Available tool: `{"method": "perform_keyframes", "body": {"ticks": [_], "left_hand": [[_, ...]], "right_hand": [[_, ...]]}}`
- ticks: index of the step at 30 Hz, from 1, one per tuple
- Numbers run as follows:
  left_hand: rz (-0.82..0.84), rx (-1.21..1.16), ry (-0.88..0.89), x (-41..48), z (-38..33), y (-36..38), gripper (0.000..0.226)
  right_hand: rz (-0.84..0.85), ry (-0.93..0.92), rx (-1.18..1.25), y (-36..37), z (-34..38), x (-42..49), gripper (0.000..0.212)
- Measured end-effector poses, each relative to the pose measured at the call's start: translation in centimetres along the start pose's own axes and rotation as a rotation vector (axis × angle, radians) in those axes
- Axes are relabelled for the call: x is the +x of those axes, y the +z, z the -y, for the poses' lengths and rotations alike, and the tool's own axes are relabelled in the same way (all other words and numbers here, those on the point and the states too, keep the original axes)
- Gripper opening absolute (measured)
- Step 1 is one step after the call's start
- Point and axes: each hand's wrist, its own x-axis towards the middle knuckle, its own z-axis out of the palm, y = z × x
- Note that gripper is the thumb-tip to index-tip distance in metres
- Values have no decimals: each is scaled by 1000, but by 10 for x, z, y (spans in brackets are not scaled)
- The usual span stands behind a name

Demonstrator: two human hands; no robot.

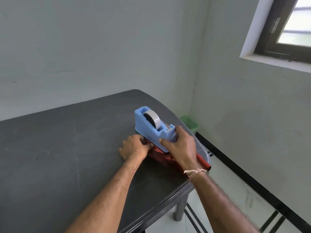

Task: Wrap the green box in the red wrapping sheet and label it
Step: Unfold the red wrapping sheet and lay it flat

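Grips on counter point(67, 148): right grip point(180, 145) clasps tape dispenser point(151, 130) atop red wrapping sheet point(161, 159); left grip point(134, 147) pinches sheet's edge.

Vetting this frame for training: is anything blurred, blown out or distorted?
Head view: the right forearm is motion-smeared, while the tape dispenser is sharp; head view: the window is blown out; head view: the wide lens bows the table edge.
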Motion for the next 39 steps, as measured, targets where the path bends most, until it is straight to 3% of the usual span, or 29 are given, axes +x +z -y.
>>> {"method": "perform_keyframes", "body": {"ticks": [4, 8, 11, 20, 23, 25, 27, 33, 36, 39], "left_hand": [[56, -274, -18, 4, 4, -7, 13], [188, -714, -196, 10, 12, -13, 22], [230, -885, -253, 8, 27, -24, 20], [121, -1008, -280, -4, 139, -100, 12], [51, -1011, -304, -16, 174, -123, 15], [7, -1003, -298, -27, 189, -135, 14], [-32, -999, -301, -35, 207, -147, 11], [-148, -1027, -354, -50, 266, -175, 12], [-214, -1024, -333, -54, 290, -189, 13], [-208, -1018, -299, -57, 309, -197, 16]], "right_hand": [[-3, 36, -20, -7, 13, 6, 42], [8, 41, -43, -14, 29, 12, 43], [13, 30, -63, -13, 30, 10, 48], [36, 18, -28, -6, 13, -9, 62], [-37, 22, -21, 0, 22, -18, 80], [-219, -117, -49, 10, 39, -32, 88], [-260, -320, 15, 27, 68, -52, 78], [466, -457, 49, 113, 137, -106, 49], [664, -522, 32, 151, 159, -123, 47], [757, -583, 61, 184, 179, -135, 55]]}}
